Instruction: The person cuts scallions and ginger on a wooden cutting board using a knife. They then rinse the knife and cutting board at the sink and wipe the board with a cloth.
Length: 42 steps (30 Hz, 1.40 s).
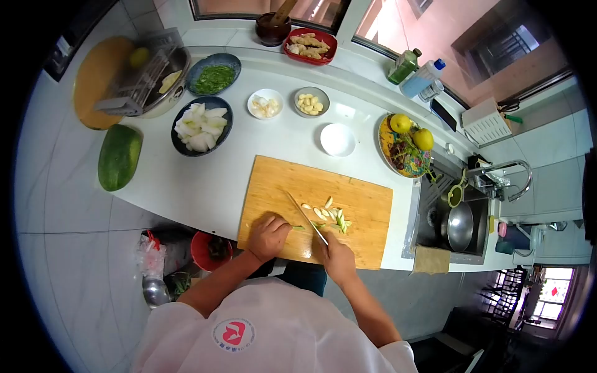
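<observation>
A wooden cutting board (280, 186) lies on the white counter. On its lower left part my left hand (270, 237) has its fingers closed on a thin green stalk (298, 227). To the right, my right hand (339, 256) is wrapped round the handle of a knife (305, 214), whose blade points up and to the left, just right of the stalk. Sliced pale and green pieces (339, 216) lie right of the blade. Above the board stand an empty white bowl (337, 140), a bowl of peeled garlic (310, 102) and a white bowl of peelings (265, 104).
Plates of white chunks (200, 126) and chopped greens (214, 79) stand at the upper left, near a green melon (120, 157). A patterned plate with yellow fruit (400, 123) is by the sink (484, 227). A red bin (204, 252) sits below the counter.
</observation>
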Tool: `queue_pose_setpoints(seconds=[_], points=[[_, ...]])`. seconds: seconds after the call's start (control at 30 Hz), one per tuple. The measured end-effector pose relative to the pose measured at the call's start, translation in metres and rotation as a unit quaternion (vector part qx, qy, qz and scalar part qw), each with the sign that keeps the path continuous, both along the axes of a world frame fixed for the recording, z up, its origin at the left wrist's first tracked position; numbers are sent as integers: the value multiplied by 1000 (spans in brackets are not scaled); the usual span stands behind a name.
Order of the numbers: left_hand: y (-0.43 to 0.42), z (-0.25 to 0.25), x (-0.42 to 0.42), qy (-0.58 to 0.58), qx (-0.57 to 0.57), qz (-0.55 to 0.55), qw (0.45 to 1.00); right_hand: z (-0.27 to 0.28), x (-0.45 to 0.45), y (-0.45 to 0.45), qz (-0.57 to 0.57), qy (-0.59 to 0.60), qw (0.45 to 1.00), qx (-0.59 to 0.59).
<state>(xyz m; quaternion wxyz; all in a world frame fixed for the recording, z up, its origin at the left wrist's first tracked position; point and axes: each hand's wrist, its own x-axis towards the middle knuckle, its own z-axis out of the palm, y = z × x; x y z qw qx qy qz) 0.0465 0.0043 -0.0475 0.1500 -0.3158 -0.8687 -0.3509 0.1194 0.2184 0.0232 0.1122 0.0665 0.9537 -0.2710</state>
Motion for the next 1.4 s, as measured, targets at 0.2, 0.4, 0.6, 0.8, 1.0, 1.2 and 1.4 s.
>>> queue_pose_setpoints(seconds=[0.2,0.4,0.6,0.8,1.0,1.2,1.4], points=[[1,-8,4,-15,27,9,999,30,21,2,54,-120,990,43],[4,-1,3,-27,30,-3,999,14,11,-10,68,-77,994,38],[3,10,1,-27,3,-10,1000,-4,0,-22,46,-24,998,29],[7,10,-3,-56,-19,-3,998,-7,34,13,-164,27,975,-147],[34,15,-20,-115,-30,26,993,-8,69,42,-409,-71,759,-501],[84,11,-30,-116,-137,-3,984,-25,91,39,-468,-102,699,-531],[117,9,-21,-139,-46,-79,986,-35,65,9,-377,-159,727,-552]])
